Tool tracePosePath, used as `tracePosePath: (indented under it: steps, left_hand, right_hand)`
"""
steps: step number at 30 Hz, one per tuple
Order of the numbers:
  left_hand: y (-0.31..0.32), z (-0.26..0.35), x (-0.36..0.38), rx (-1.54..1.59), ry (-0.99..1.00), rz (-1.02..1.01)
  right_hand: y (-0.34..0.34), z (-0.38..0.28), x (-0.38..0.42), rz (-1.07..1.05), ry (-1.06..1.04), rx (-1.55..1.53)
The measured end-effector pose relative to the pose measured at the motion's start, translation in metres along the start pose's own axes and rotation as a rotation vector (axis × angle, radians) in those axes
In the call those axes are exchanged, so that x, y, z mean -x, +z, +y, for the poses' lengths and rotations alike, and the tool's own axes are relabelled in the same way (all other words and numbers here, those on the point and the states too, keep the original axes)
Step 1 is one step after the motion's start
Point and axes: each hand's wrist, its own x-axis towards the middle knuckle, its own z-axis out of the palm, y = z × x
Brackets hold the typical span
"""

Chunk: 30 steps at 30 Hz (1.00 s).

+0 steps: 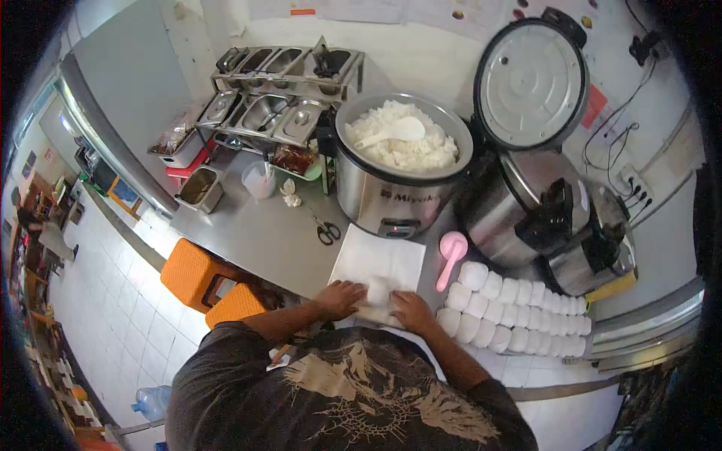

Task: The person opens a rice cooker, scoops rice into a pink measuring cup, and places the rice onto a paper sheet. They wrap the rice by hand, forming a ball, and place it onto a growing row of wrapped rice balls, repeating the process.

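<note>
A stack of white paper sheets (380,253) lies on the steel table, with a rounded white portion (378,290), slightly blurred, on its near end. At the left edge of the paper, my left hand (341,299) has its fingers bent over the sheet beside the portion. My right hand (410,310) grips the sheet's right edge, its fingertips close to the portion. To the right, several rounded white bundles (489,308) sit packed in rows. A pink scoop (451,259) lies between the paper and the bundles.
An open rice cooker (391,195) full of rice stands behind the paper, a white paddle (395,131) on the rice. More cookers (519,203) crowd the right. Black-handled scissors (327,231), a plastic cup (259,180) and steel food pans (263,113) are left. Orange stools (197,274) stand below.
</note>
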Motion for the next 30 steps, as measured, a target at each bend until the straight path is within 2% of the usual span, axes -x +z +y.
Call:
tracePosePath:
  steps: [2, 3, 6, 7, 8, 9, 10, 12, 13, 14, 16, 18, 19, 22, 25, 27, 28, 30]
  left_hand:
    - [-0.001, -0.006, 0.007, -0.06, 0.126, 0.067]
    - [0.0, -0.01, 0.004, 0.015, 0.107, 0.045]
    - [0.013, -0.029, -0.008, -0.062, 0.214, -0.083]
    - [0.017, -0.034, -0.014, 0.03, 0.259, 0.062]
    - [0.022, -0.037, -0.02, 0.072, 0.126, -0.035]
    - [0.001, -0.026, -0.03, 0.115, -0.007, -0.13]
    - [-0.014, -0.018, -0.039, 0.162, -0.139, -0.227]
    - [0.007, -0.026, -0.055, 0.354, -0.316, -0.17]
    - [0.028, -0.031, -0.062, 0.423, -0.387, -0.131]
    - [0.04, -0.033, -0.066, 0.493, -0.458, -0.094]
    - [0.025, -0.019, -0.071, 0.321, -0.447, -0.08]
    - [0.015, 0.001, -0.072, 0.192, -0.506, -0.106]
    - [0.013, 0.006, -0.07, 0.147, -0.479, -0.046]
    - [0.008, 0.009, -0.063, 0.338, -0.461, -0.039]
    - [0.033, -0.003, -0.057, 0.724, -0.236, 0.051]
    - [0.034, 0.003, -0.052, 0.973, -0.19, -0.014]
    - [0.037, 0.01, -0.053, 1.1, -0.162, -0.056]
    - [0.059, 0.029, -0.059, 1.216, -0.234, -0.036]
  right_hand:
    - [0.005, -0.006, -0.001, 0.083, 0.032, -0.023]
    - [0.004, -0.008, -0.004, 0.09, 0.041, -0.015]
    - [0.011, -0.008, -0.012, 0.107, 0.061, 0.018]
    - [0.01, -0.005, -0.014, 0.078, 0.088, 0.011]
    - [0.011, -0.003, -0.016, 0.051, 0.117, 0.004]
    - [0.013, 0.001, -0.017, 0.089, 0.134, -0.029]
    - [0.007, 0.001, -0.027, 0.04, 0.29, -0.114]
    - [-0.001, -0.002, -0.042, -0.063, 0.607, -0.289]
    - [0.007, 0.012, -0.045, -0.066, 0.545, -0.246]
    - [0.009, 0.014, -0.049, -0.053, 0.409, -0.07]
    - [0.014, 0.016, -0.057, -0.019, 0.132, 0.275]
    - [0.02, 0.015, -0.057, -0.022, 0.154, 0.316]
    - [0.022, 0.016, -0.056, -0.023, 0.166, 0.337]
    - [0.006, -0.002, -0.047, -0.119, 0.597, -0.303]
    - [-0.014, -0.02, -0.024, -0.054, 0.575, -0.824]
    - [-0.025, -0.028, -0.01, -0.003, 0.534, -0.909]
    - [-0.031, -0.033, -0.005, 0.041, 0.492, -0.791]
    - [-0.044, -0.044, 0.009, 0.169, 0.371, -0.539]
